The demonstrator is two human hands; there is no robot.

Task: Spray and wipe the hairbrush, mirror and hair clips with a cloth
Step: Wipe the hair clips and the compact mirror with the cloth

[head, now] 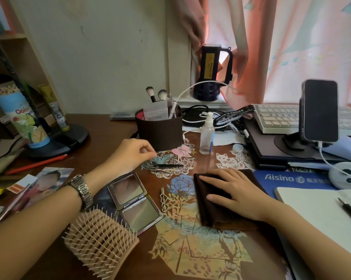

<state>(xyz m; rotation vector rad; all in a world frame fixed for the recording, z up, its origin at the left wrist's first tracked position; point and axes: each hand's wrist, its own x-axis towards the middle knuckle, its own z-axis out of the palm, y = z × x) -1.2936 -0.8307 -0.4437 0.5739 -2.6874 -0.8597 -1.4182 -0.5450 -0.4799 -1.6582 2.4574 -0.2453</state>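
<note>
A person's left hand [133,153] hovered with fingers curled, fingertips pinched at the end of a black hair clip [167,165] on the wooden desk [102,126]. The right hand [234,189] lay flat, fingers straight, on a folded brown cloth [204,209]. An open mirror [134,201], a hairbrush [101,242] and a spray bottle [207,135] sat nearby

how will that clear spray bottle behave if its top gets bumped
The spray bottle stands tall and narrow, so it would probably tip easily. It looks nearly empty, so likely light. Being round, it may roll once down.
</note>
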